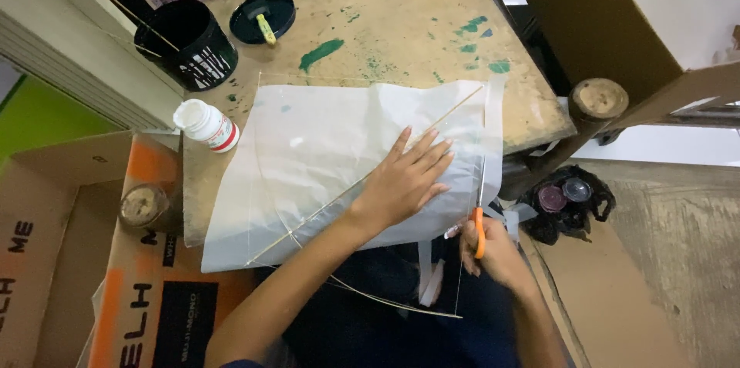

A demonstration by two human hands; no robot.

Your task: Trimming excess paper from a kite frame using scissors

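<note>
Head view, looking down: a sheet of thin white paper [324, 160] lies on a paint-stained wooden worktop [401, 6], its near edge hanging over toward the person. The left hand [405, 179] presses flat on the paper, fingers [428, 148] spread wide, just left of a long cut line. The right hand [493, 252] sits at the paper's near right edge, fingers closed around the orange handles of scissors [479, 214]. The blades point straight away from the person, along the paper's right margin. A thin bamboo stick [370, 175] crosses the paper diagonally beneath the left hand. A white bottle [206, 125] stands off the paper's far left corner.
</note>
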